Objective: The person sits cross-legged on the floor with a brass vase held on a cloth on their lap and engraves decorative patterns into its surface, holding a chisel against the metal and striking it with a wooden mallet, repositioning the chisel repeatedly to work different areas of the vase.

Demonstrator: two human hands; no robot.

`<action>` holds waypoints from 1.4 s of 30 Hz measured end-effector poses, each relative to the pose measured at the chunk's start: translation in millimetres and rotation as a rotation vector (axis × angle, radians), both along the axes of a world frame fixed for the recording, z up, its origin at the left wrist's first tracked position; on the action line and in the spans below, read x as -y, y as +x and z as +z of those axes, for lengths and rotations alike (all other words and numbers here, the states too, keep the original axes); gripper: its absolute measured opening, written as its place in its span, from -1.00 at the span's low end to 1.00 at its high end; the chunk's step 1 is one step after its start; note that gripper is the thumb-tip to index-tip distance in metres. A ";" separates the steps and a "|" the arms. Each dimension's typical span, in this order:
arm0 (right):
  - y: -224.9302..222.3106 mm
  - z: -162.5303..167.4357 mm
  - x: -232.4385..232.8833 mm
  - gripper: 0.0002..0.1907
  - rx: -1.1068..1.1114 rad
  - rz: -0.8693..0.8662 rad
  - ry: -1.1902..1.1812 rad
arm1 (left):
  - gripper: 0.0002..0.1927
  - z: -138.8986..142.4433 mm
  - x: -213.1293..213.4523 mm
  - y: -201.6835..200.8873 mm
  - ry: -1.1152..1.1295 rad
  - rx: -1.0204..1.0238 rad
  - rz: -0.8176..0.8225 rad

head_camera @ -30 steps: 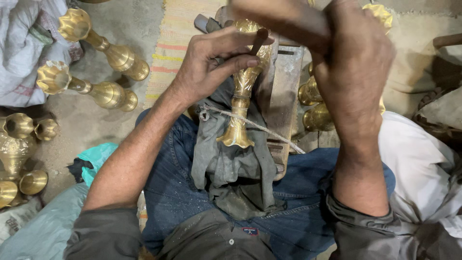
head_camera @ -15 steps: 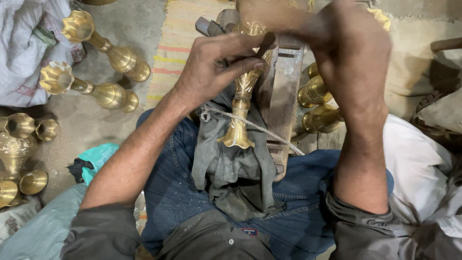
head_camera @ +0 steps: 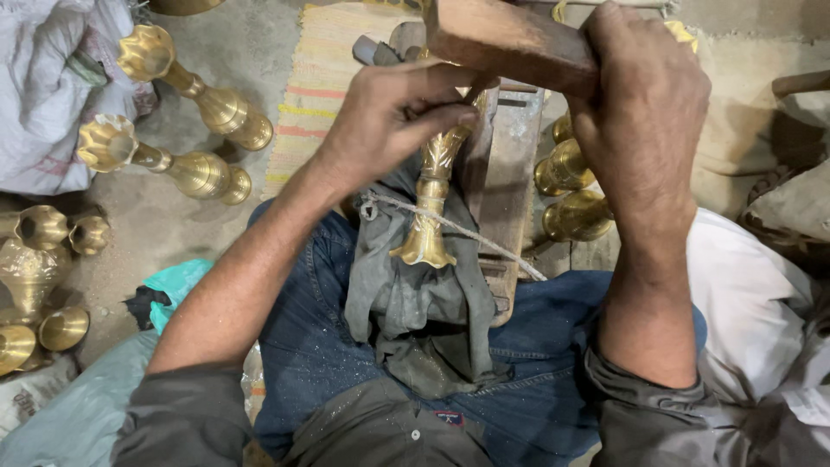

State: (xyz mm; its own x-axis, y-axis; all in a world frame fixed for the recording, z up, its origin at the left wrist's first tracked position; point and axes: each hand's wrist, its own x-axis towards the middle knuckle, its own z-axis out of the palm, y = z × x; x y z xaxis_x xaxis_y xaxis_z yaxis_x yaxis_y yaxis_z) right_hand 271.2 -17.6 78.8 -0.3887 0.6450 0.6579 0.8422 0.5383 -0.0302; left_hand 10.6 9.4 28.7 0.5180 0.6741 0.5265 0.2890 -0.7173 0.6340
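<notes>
Now the left hand (head_camera: 393,117) is closed around the upper part of a brass stem (head_camera: 430,203), its fingers pressed together on the metal near the top. This stem lies along the person's lap, with its flared foot pointing toward the body, and it rests on a grey cloth (head_camera: 415,303) spread over the blue jeans (head_camera: 320,346). A thin cord (head_camera: 467,233) crosses over the stem, just above the flared foot. The right hand (head_camera: 640,112) is higher, and its grip is tight around a wooden block (head_camera: 506,39), which hangs just over the top end of the stem; I cannot tell if the wood touches the brass. Beside the stem, on its right side, a worn wooden board (head_camera: 510,182) lies lengthwise, and two more brass pieces (head_camera: 571,195) lie just behind it. On the floor (head_camera: 251,52) at the left, two long brass stems with flower-shaped ends (head_camera: 186,86) lie side by side, near a white sack (head_camera: 43,95). Lower at the left edge, several small brass cups (head_camera: 43,277) lie together. A striped mat (head_camera: 324,78) lies beyond the knees.
</notes>
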 end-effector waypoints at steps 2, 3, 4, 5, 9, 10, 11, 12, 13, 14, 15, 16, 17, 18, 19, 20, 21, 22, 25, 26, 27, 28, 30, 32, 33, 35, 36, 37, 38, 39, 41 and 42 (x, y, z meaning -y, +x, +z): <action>-0.9 -2.8 0.5 -0.78 -0.174 0.041 -0.073 | -0.70 -0.3 -1.4 -4.4 -0.110 0.082 -0.038; -0.3 -3.9 0.9 -0.79 -0.177 0.057 -0.061 | -0.67 -0.7 -1.6 -5.9 -0.167 0.124 -0.060; 0.2 -4.7 1.5 -0.76 -0.183 0.070 -0.050 | -0.66 -2.3 -1.0 -7.2 -0.128 0.123 -0.059; 0.8 -5.5 1.9 -0.74 -0.179 0.081 -0.039 | -0.66 -3.8 -0.2 -8.4 -0.088 0.121 -0.055; 2.6 -5.6 3.5 -0.74 -0.129 0.088 0.006 | -0.65 -4.3 1.3 -12.5 -0.198 0.206 -0.118; 3.0 -4.9 3.8 -0.74 -0.113 0.065 0.009 | -0.65 -3.7 1.1 -13.2 -0.186 0.204 -0.121; 3.2 -4.3 4.7 -0.73 -0.129 0.057 -0.011 | -0.65 -3.5 1.7 -13.6 -0.181 0.204 -0.122; 3.4 -3.5 5.9 -0.71 -0.145 0.049 -0.031 | -0.66 -3.3 1.9 -14.0 -0.173 0.203 -0.124; 3.1 -2.9 6.2 -0.67 -0.193 0.057 -0.062 | -0.66 -2.8 1.3 -14.2 -0.116 0.175 -0.114; 3.4 -1.9 7.7 -0.66 -0.194 0.060 -0.083 | -0.66 -2.6 1.5 -14.8 -0.060 0.148 -0.101; 3.3 -1.3 8.5 -0.66 -0.195 0.062 -0.104 | -0.67 -2.9 2.5 -15.3 -0.006 0.122 -0.085; 4.0 0.0 10.3 -0.71 -0.149 0.057 -0.108 | -0.68 -3.2 2.9 -15.2 0.008 0.108 -0.075; 4.3 1.2 10.7 -0.74 -0.118 0.056 -0.093 | -0.69 -3.6 2.7 -14.7 0.026 0.093 -0.066; 4.3 2.3 11.3 -0.77 -0.088 0.054 -0.076 | -0.70 -4.2 3.1 -14.5 0.042 0.077 -0.055; 3.8 3.2 11.0 -0.79 -0.074 0.057 -0.045 | -0.68 -4.9 3.1 -14.2 0.018 0.083 -0.054; 3.2 3.7 12.1 -0.82 -0.113 0.063 -0.090 | -0.66 -5.6 2.9 -13.6 -0.006 0.089 -0.055; 2.5 4.3 12.2 -0.84 -0.154 0.069 -0.133 | -0.64 -6.3 2.4 -13.3 -0.029 0.096 -0.054; 2.0 4.8 13.3 -0.88 -0.248 0.079 -0.253 | -0.67 -7.1 1.9 -12.4 -0.033 0.079 -0.024; -1.7 4.6 10.4 -0.86 -0.050 -0.083 -0.244 | -0.73 -9.8 1.9 -8.8 -0.094 0.101 0.034; -3.8 4.2 7.6 -0.83 0.099 -0.162 -0.180 | -0.73 -12.6 4.7 -8.1 -0.151 0.162 0.043; -8.1 2.2 4.5 -0.75 -0.032 -0.081 -0.229 | -0.72 -14.6 8.3 -7.8 -0.209 0.223 0.051; -14.8 -1.1 0.9 -0.64 -0.165 0.000 -0.273 | -0.70 -17.1 14.8 -8.9 -0.246 0.357 0.085; -24.2 -3.2 -9.6 -0.38 -0.284 0.081 -0.358 | -0.66 -23.3 34.0 -11.4 -0.311 0.627 0.150; -37.0 -6.0 -21.1 -0.06 -0.254 0.075 -0.452 | -0.64 -29.9 49.4 -11.0 -0.352 0.714 0.266; -42.8 -6.2 -28.2 0.06 -0.238 0.051 -0.555 | -0.63 -33.3 56.6 -10.8 -0.376 0.759 0.330; -52.8 -6.4 -42.1 0.31 -0.206 -0.006 -0.755 | -0.64 -39.1 65.8 -10.1 -0.423 0.803 0.355; -53.3 -6.4 -46.8 0.31 -0.232 -0.002 -0.805 | -0.65 -41.6 68.3 -9.0 -0.451 0.825 0.364; -52.9 -7.0 -51.1 0.32 -0.257 0.002 -0.856 | -0.65 -43.6 69.3 -7.9 -0.456 0.830 0.374; -52.0 -8.1 -55.8 0.32 -0.283 0.006 -0.905 | -0.66 -45.0 69.4 -7.1 -0.458 0.835 0.384; -50.3 -10.0 -59.8 0.32 -0.295 0.053 -0.895 | -0.66 -45.6 69.1 -6.5 -0.462 0.839 0.393; -44.6 -15.8 -63.9 0.31 -0.320 0.142 -0.879 | -0.66 -44.7 68.1 -4.4 -0.450 0.863 0.366; -42.1 -19.1 -64.2 0.30 -0.378 0.223 -0.880 | -0.66 -43.1 67.8 -2.6 -0.447 0.873 0.351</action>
State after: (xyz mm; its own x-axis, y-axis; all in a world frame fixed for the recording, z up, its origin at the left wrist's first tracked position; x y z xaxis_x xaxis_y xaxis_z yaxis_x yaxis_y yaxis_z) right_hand 229.1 46.6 59.7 -0.4236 0.9019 0.0839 0.5763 0.3398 -0.7433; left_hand 8.0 -58.4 -14.4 -0.1861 0.9391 0.2890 -0.2505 -0.3298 0.9102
